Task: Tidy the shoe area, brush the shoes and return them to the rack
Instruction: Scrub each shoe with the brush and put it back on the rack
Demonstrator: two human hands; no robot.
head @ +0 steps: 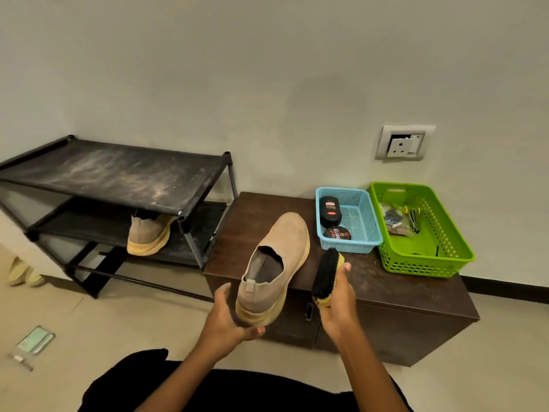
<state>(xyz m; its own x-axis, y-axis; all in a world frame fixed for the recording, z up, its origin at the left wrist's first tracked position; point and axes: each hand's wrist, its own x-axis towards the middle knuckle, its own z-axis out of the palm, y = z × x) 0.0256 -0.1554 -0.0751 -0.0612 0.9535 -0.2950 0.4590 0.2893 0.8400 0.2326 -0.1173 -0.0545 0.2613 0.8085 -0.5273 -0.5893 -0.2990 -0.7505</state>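
While the left hand (228, 316) grips the heel of a tan shoe (274, 267) at the cabinet's (416, 295) front edge, the right hand (337, 295) clasps the brush (325, 273) beside it; its mate (148, 234) already sits on the rack (113, 173), so brushing seems half done.

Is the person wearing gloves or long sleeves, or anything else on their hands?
No gloves. The left hand and right hand are bare, with no ring, watch or bracelet showing. Both forearms are bare too, and no sleeve reaches them in view. Lower down you can see a black garment that the person wears.
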